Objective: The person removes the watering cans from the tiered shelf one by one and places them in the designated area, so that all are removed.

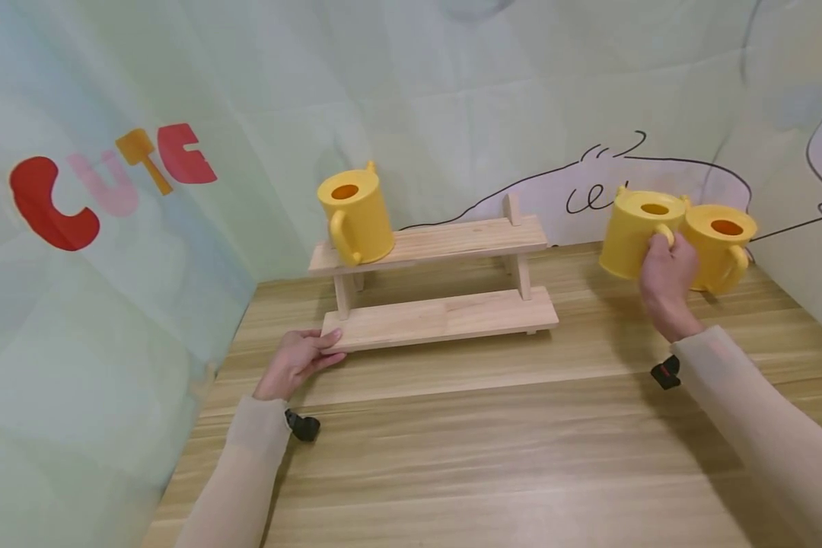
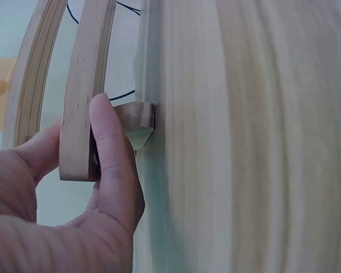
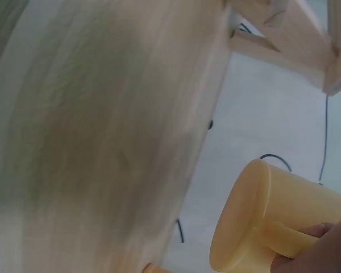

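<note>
My right hand (image 1: 667, 278) grips the handle of a yellow watering can (image 1: 630, 236), its top partly covered around a round opening. In the right wrist view this can (image 3: 290, 207) hangs tilted above the tabletop, base toward it. A second yellow watering can (image 1: 715, 247) stands just right of it, partly behind my hand. My left hand (image 1: 297, 361) pinches the left end of the lower board of a two-tier wooden shelf (image 1: 445, 320), thumb on top and fingers beneath. On the upper board's left end stands a third watering can (image 1: 359, 217), handle facing me.
The wood-grain table (image 1: 466, 457) runs back to a printed cloth (image 1: 452, 129) that hangs behind it and along the left side. A low upright post (image 1: 512, 209) rises from the upper board's right end. Black wrist cameras (image 1: 304, 426) sit at both cuffs.
</note>
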Tool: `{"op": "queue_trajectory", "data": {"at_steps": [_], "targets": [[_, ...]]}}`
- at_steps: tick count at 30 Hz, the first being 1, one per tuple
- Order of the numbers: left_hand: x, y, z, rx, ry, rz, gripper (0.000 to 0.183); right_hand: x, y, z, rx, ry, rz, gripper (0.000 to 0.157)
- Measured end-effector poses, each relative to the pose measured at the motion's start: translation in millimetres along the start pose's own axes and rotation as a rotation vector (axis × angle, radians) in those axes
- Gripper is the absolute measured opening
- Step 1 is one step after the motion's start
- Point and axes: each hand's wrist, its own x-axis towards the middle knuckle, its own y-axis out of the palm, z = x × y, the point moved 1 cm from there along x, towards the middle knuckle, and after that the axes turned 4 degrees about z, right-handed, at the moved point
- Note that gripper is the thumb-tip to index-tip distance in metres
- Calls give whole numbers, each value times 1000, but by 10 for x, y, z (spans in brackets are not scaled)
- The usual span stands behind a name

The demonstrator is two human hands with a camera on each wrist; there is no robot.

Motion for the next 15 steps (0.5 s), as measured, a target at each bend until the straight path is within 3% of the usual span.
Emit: {"op": "queue_trajectory", "data": {"at_steps": [15], "targets": [[16,-10,12,1,5,2,70,259,-79,-381,-87,90,47,40]]}}
